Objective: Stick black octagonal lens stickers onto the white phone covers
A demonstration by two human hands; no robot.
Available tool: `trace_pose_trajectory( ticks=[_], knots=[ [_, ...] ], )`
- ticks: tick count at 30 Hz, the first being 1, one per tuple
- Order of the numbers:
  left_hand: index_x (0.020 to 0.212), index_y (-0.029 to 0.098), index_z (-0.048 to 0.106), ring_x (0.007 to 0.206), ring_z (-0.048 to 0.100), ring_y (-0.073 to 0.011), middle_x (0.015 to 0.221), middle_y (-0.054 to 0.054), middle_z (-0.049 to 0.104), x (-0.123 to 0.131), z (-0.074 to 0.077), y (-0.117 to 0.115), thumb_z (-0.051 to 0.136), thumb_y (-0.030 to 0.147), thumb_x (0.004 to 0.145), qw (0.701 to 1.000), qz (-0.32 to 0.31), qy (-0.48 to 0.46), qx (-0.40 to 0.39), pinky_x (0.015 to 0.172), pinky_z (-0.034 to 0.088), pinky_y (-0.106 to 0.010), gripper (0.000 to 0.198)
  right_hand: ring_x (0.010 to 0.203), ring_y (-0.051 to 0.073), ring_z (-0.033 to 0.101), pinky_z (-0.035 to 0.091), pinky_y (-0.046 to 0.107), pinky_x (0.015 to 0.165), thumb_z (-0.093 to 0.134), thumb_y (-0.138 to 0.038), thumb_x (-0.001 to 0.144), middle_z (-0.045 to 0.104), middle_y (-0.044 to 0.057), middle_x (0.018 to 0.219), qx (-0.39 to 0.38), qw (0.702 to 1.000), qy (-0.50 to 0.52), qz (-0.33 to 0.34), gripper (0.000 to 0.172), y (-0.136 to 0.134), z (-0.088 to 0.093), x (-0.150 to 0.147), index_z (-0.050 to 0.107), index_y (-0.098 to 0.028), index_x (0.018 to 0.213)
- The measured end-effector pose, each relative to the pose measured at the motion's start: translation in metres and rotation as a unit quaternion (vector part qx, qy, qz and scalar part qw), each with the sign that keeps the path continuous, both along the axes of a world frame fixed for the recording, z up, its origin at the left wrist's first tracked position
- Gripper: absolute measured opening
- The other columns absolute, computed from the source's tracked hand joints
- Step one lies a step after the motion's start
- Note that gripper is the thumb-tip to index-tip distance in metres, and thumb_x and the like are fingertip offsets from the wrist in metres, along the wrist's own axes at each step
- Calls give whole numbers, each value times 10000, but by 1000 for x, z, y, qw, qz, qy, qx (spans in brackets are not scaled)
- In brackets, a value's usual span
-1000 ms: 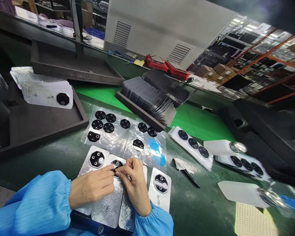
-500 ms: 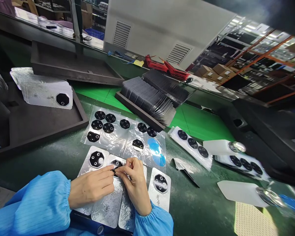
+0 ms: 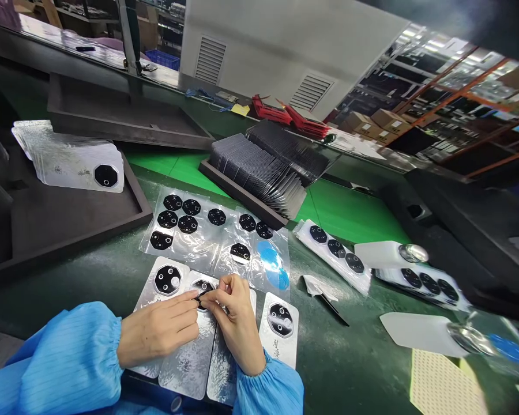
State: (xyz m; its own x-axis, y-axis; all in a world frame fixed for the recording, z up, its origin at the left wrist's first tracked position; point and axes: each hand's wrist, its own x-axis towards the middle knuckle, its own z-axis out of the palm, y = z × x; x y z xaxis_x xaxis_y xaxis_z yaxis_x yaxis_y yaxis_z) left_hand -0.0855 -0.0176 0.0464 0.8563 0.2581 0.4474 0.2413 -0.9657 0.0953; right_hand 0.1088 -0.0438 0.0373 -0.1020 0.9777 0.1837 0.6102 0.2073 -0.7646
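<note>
Now, low in the frame, the left hand (image 3: 162,333) and the right hand (image 3: 237,323) meet over the second silver back cover (image 3: 185,360) in a row of four lying on the green counter (image 3: 354,357). The fingers (image 3: 189,298) of both hands are pinched together on a small black lens piece (image 3: 202,292), held right at that cover's camera opening, left of centre near the bottom. The piece looks thin, dark and glossy, mostly hidden by the fingertips, so its exact seating cannot be told. The risk, I judge: a slight twist as it goes down would leave it skewed in the opening, and bare fingertips could smudge its face or the shiny cover. Neighbouring covers lie edge to edge, so a nudge could shift the row. Just above the hands lies a clear film sheet (image 3: 190,245) carrying more black pieces, and a dark tray (image 3: 138,199) sits at the left.
</note>
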Motion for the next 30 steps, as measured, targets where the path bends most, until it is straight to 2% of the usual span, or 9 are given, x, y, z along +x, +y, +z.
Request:
trace_pose_trajectory(
  ticks=[6,13,20,30],
  knots=[
    [865,106,592,937,648,-160,898,-62,647,-1,-5,-1,438,23,928,999,-6,34,36,1157,434,-406,186,877,208,430,387,351,770,580,-112,912,466,33,888,-5,1000,7,4,190,1,0,1,696,-236,827],
    [877,106,604,928,656,-181,929,-80,663,0,-4,0,485,58,905,992,-22,75,95,1172,408,-406,131,887,207,437,383,350,783,600,-118,906,470,30,894,-13,1000,11,9,166,2,0,2,698,-231,833],
    [896,88,609,957,657,-201,937,-97,654,-1,-3,-1,488,41,899,994,-17,65,82,1128,463,-404,130,900,204,443,387,348,796,607,-113,905,476,27,905,-22,999,23,-1,166,2,0,1,701,-233,837],
    [890,90,615,959,655,-192,927,-92,648,-1,-1,-1,457,15,900,995,-15,71,74,1131,465,-404,176,917,210,449,373,345,806,562,-116,922,466,28,903,7,998,44,-37,159,-1,5,2,645,-226,842]
  ],
)
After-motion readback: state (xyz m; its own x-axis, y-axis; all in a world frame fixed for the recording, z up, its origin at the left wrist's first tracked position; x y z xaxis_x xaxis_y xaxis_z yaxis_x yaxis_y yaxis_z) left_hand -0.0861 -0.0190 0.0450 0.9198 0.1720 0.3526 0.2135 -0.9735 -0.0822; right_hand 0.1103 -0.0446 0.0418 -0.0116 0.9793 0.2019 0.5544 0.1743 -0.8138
